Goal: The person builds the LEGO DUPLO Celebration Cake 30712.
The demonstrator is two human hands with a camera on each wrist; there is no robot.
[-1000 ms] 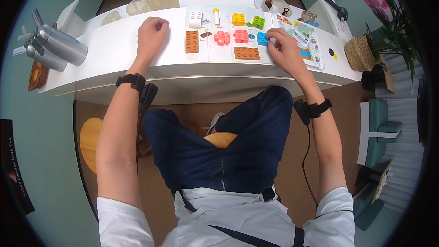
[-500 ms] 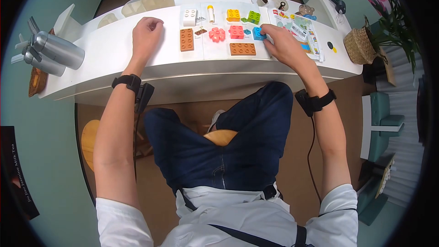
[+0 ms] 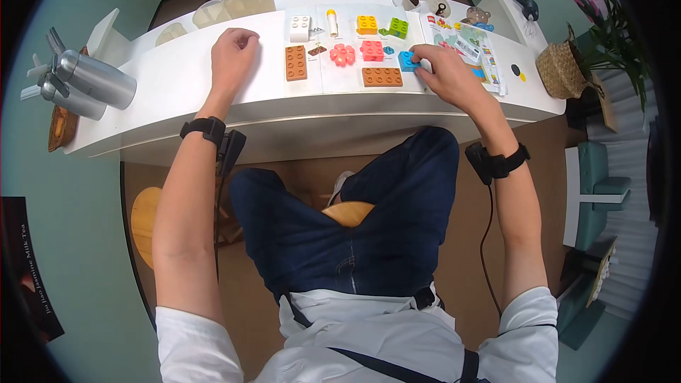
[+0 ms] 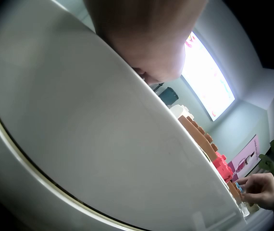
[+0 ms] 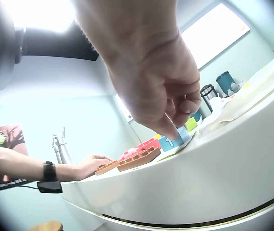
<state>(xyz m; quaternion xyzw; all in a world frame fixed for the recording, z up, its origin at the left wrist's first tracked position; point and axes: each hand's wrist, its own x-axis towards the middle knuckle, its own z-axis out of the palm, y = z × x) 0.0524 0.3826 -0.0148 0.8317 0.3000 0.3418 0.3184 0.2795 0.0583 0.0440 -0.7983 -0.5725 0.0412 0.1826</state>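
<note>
Right of the square pink brick (image 3: pixel 372 51), the person's right hand (image 3: pixel 454 79) holds the blue brick (image 3: pixel 406 62); well left of the square pink brick, the left hand (image 3: pixel 234 58) (fingers loosely curled) rests on the white table (image 3: pixel 177 81).

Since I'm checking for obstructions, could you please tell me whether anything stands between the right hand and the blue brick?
Nothing visible does: the right hand touches the blue brick directly. The green brick lies beyond it and a brown brick to its near left, so neither comes between them.
</note>
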